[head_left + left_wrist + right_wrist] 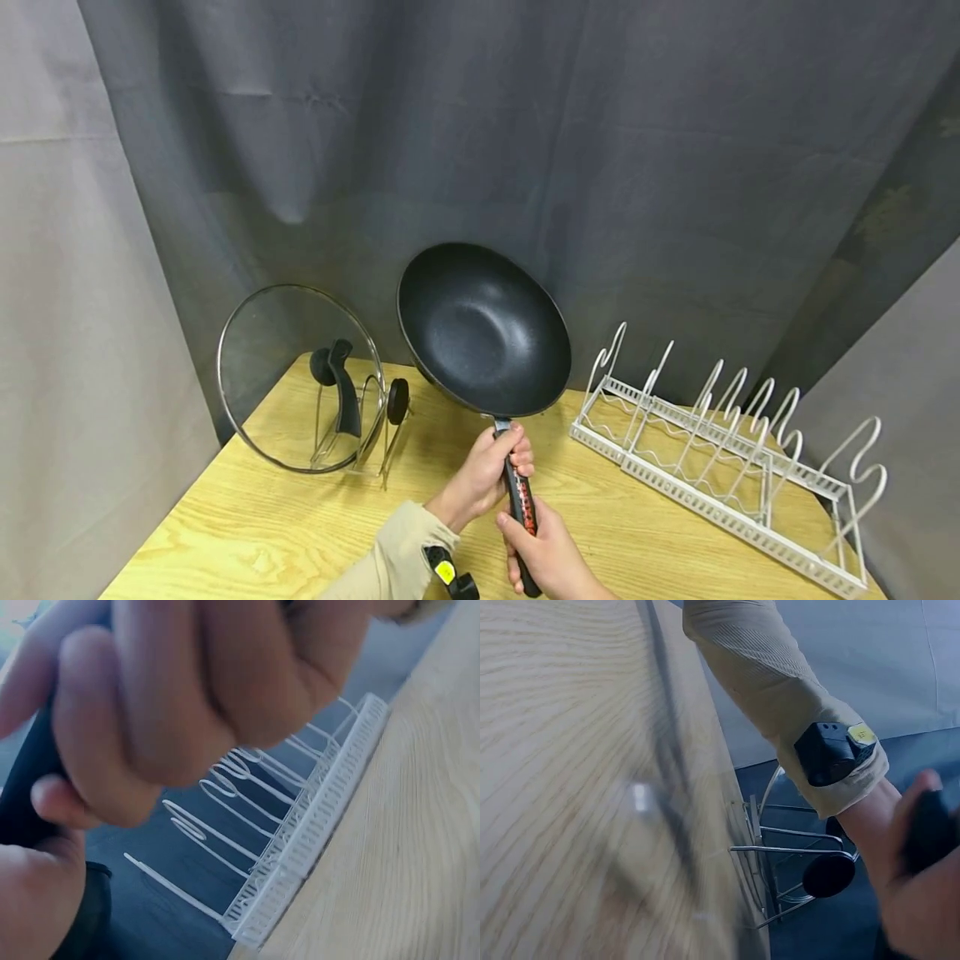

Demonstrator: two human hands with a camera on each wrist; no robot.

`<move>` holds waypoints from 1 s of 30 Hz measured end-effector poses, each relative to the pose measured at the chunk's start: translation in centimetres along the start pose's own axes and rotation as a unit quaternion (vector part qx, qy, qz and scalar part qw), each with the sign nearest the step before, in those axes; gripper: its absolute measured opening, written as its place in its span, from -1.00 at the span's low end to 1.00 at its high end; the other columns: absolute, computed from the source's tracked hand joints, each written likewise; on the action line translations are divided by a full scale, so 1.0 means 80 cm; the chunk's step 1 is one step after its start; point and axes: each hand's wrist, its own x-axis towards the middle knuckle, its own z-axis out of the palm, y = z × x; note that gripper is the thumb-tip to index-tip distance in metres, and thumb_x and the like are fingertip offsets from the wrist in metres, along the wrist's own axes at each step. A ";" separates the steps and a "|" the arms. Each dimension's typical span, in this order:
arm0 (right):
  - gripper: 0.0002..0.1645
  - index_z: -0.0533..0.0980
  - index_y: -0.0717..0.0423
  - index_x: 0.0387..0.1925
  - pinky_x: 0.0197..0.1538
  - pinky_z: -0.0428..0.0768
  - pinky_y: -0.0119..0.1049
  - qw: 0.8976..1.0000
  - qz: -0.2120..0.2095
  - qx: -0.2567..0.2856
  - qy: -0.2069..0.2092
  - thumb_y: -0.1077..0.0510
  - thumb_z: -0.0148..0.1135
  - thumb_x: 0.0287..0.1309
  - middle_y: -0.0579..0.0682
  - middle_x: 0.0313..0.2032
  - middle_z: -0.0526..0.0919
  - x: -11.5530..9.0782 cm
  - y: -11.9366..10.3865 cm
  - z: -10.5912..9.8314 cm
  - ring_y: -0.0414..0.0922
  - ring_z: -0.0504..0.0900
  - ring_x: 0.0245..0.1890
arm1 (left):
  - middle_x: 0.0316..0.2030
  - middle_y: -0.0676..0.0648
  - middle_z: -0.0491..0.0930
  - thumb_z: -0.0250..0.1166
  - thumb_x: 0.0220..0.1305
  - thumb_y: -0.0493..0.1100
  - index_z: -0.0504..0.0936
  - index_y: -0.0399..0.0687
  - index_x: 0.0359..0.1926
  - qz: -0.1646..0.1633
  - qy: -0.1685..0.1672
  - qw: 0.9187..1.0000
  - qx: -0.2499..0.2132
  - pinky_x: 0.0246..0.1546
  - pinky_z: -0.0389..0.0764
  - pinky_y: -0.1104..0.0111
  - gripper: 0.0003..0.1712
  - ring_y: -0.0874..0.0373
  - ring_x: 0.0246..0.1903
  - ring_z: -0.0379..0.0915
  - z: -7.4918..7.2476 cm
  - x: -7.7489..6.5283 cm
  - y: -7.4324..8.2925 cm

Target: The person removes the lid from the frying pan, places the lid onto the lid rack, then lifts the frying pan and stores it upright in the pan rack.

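A black wok (480,329) is held up over the table, its dark inside facing me and its long handle (522,500) pointing down toward me. Near the pan end, my left hand (483,471) grips the handle, thumb lying along the top. Lower down, my right hand (551,546) wraps the handle near its tip. In the left wrist view, curled fingers (157,697) surround the dark handle. At the edge of the right wrist view, the right hand (930,900) appears blurred around the black grip.
To the left, a glass lid (262,400) with a black handle leans in a wire stand (367,471). A white wire pan rack (697,492) with several upright dividers stands on the right of the wooden table (247,533). Grey curtains (480,125) hang behind.
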 end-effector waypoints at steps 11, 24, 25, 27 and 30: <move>-0.70 0.27 0.29 -0.16 -0.81 0.35 -0.43 0.993 0.062 -0.024 0.101 0.18 0.13 0.25 -0.13 -0.86 0.31 0.003 0.008 0.009 -0.27 0.29 -0.93 | -0.61 0.04 0.21 -0.02 0.44 -0.26 0.25 -0.12 -0.32 0.013 0.019 0.991 0.133 -0.59 0.39 0.52 -0.87 0.31 -0.64 0.19 0.009 0.005 -0.003; -0.81 0.26 0.27 -0.33 -0.88 0.28 -0.44 0.990 0.024 -0.013 0.141 0.30 0.11 0.15 -0.09 -0.91 0.28 -0.002 0.001 0.010 -0.24 0.25 -0.97 | -0.61 0.03 0.23 -0.06 0.41 -0.34 0.22 -0.12 -0.31 0.021 0.017 0.987 0.157 -0.58 0.42 0.52 -0.88 0.32 -0.64 0.22 0.029 0.005 0.010; -0.82 0.26 0.28 -0.33 -0.88 0.28 -0.45 0.990 0.020 -0.012 0.140 0.30 0.10 0.15 -0.09 -0.91 0.28 -0.002 0.000 0.010 -0.24 0.25 -0.97 | -0.61 0.02 0.23 -0.06 0.41 -0.34 0.21 -0.12 -0.31 0.021 0.014 0.987 0.161 -0.57 0.42 0.51 -0.88 0.32 -0.64 0.22 0.031 0.006 0.011; -0.82 0.25 0.29 -0.34 -0.88 0.28 -0.46 0.990 0.014 -0.014 0.137 0.31 0.09 0.16 -0.10 -0.91 0.28 -0.003 -0.002 0.009 -0.25 0.26 -0.97 | -0.62 0.02 0.24 -0.08 0.42 -0.34 0.22 -0.13 -0.31 0.024 0.008 0.984 0.177 -0.56 0.45 0.51 -0.88 0.31 -0.64 0.23 0.035 0.006 0.014; -0.81 0.25 0.31 -0.33 -0.89 0.28 -0.45 0.991 0.004 -0.010 0.136 0.30 0.09 0.17 -0.10 -0.91 0.29 -0.004 -0.006 0.007 -0.26 0.26 -0.97 | -0.63 0.02 0.25 -0.05 0.41 -0.34 0.23 -0.13 -0.31 0.029 0.001 0.980 0.199 -0.56 0.47 0.50 -0.88 0.30 -0.65 0.25 0.043 0.008 0.018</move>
